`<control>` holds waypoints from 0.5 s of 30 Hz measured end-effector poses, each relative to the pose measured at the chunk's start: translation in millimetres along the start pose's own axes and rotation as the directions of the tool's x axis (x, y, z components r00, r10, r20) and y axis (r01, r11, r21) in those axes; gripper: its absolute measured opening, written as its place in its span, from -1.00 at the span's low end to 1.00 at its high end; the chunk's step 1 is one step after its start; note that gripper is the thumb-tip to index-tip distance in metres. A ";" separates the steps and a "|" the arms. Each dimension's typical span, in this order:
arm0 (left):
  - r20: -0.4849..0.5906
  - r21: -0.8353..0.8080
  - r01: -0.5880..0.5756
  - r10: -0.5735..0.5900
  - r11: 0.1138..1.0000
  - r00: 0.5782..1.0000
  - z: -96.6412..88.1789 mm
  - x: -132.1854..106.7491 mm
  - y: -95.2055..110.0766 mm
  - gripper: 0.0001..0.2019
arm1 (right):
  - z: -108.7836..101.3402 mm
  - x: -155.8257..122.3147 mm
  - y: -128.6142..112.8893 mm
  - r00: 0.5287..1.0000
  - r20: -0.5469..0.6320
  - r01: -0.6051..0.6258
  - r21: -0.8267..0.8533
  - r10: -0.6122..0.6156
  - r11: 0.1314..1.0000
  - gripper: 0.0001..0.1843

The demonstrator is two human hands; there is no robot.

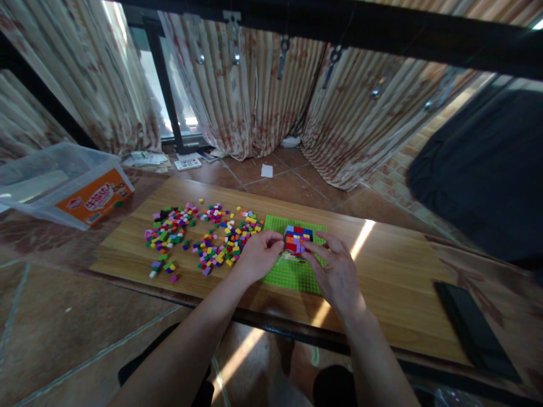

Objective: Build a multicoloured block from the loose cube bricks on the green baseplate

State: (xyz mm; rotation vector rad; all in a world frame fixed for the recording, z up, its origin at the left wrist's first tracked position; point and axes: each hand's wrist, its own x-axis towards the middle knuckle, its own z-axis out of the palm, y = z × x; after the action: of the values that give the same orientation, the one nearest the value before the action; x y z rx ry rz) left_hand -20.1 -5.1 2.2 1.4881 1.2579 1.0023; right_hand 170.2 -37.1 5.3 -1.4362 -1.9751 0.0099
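A green studded baseplate (pixel 292 271) lies on a wooden board (pixel 382 282). On it stands a small block of coloured bricks (pixel 297 238), red, blue, orange and purple. My left hand (pixel 261 254) rests at the block's left side, fingers curled and pinched near it. My right hand (pixel 335 268) is at the block's right side with fingers spread, fingertips touching the block's lower edge. What the left fingers pinch is too small to make out.
A scatter of several small coloured bricks (pixel 203 234) covers the board's left half. A clear plastic tub (pixel 63 181) with an orange label sits at far left. A dark phone (pixel 475 330) lies on the board's right end. Curtains hang behind.
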 end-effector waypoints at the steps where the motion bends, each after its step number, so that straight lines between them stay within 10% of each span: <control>1: -0.001 0.005 0.001 -0.001 1.000 1.000 -0.2 -0.2 0.0 -0.87 | 0.7 -0.2 0.0 1.000 -0.003 -0.003 0.006 0.003 1.000 -0.77; 15: 0.014 0.026 -0.004 0.003 1.000 1.000 0.1 -0.7 1.0 -0.85 | -4.2 0.3 0.3 0.980 -0.065 -0.177 0.170 0.190 0.969 -0.79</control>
State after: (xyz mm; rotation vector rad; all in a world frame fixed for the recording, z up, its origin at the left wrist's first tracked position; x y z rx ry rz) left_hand -19.9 -5.9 3.2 1.5149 1.2632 0.9797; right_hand 172.7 -38.3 8.6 -1.4825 -1.7279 0.1896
